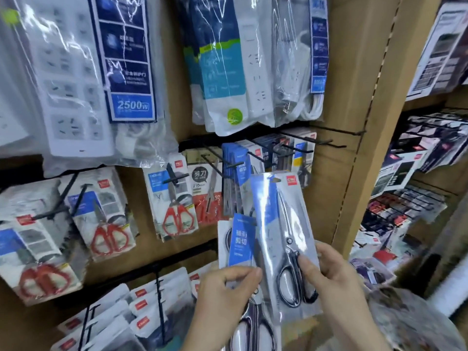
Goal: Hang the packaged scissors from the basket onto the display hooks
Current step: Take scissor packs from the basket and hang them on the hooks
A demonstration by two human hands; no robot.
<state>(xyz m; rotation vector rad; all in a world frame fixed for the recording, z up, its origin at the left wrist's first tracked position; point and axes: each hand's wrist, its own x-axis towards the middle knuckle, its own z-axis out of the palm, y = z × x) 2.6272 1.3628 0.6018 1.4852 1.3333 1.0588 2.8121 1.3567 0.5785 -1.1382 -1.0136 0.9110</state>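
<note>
At the left of the frame, red-handled scissors (109, 235) already filled their pegs. In the middle, blue-carded packs (234, 178) hung on a display hook (229, 165), so part of the stocking looked done. Low in the centre, the left hand (225, 297) pinched a spare pack (239, 245), perhaps several, between thumb and curled fingers. Just to its right, the right hand (336, 279) gripped the packaged scissors (283, 236) by the handle end, the card's top raised near the hook tips but threaded on none. The basket was out of view, so what remained couldn't be counted. Bare hooks (329, 143) jutted at centre right, close to the shelf upright (362, 148), leaving a narrow lane
</note>
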